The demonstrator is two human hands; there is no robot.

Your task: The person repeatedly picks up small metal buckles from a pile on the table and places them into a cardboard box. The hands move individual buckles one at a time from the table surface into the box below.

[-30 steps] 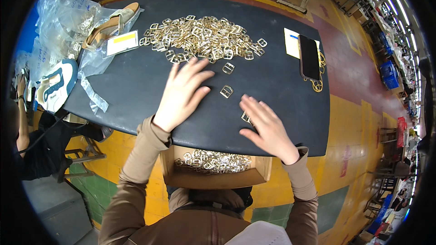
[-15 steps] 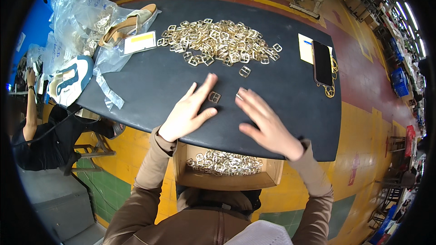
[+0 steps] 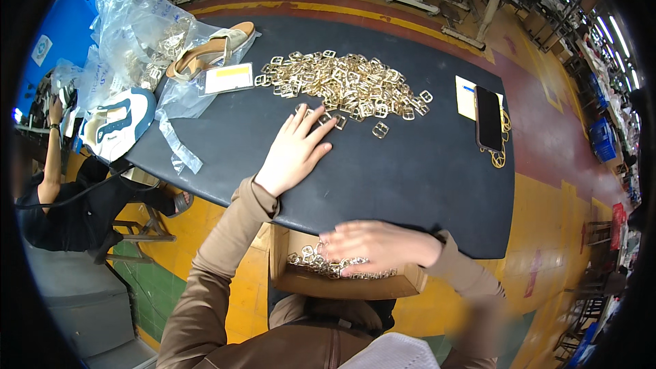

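Observation:
My left hand [image 3: 290, 154] lies open on the dark table, fingers stretched toward the near edge of a big heap of gold buckles [image 3: 348, 82]. A few loose buckles [image 3: 339, 121] lie at and partly under its fingertips. One more single buckle [image 3: 380, 130] rests just right of these, apart from the heap. Over the cardboard box [image 3: 369, 292] at the table's near edge is my right hand [image 3: 383, 244], somewhat blurred, with its fingers stretched out. Inside that box are many shiny buckles [image 3: 311, 260], partly hidden by the right hand.
A tan sandal [image 3: 212, 51], clear plastic bags [image 3: 130, 27], a white-and-blue shoe [image 3: 119, 125] and a white card [image 3: 229, 78] occupy the table's left side. At the right lie a phone [image 3: 488, 119] and yellow cord [image 3: 502, 154]. A co-worker [image 3: 65, 205] sits at far left.
My left hand has moved forward to the heap's near edge, where loose buckles now lie at its fingers. My right hand has come back from the tabletop to above the box.

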